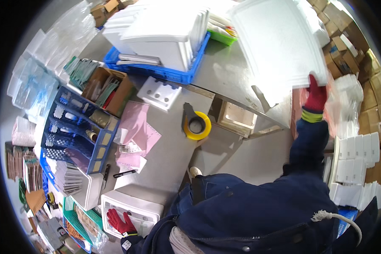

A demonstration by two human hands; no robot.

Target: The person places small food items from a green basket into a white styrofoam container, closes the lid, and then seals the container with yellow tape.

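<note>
My right hand [317, 92], in a red knit glove with a yellow cuff, grips the near corner of a large white foam lid or box [279, 41] at the upper right. My left hand [120, 220], in a matching red glove, lies with fingers spread over a white foam box [158, 211] at the lower left; whether it presses on the items inside cannot be told. A yellow tape roll on a dark dispenser [206, 127] lies on the metal table between them. Pink paper sheets [136, 120], a black marker [124, 173] and a black-handled knife [106, 174] lie left of it.
A blue crate [177, 77] full of white foam boxes stands at the top. Left are a blue compartment organiser [92, 158], a cardboard box [119, 104] and a green basket [73, 216]. A lower stool or box [238, 117] sits beneath the table edge. Cartons [371, 95] line the right.
</note>
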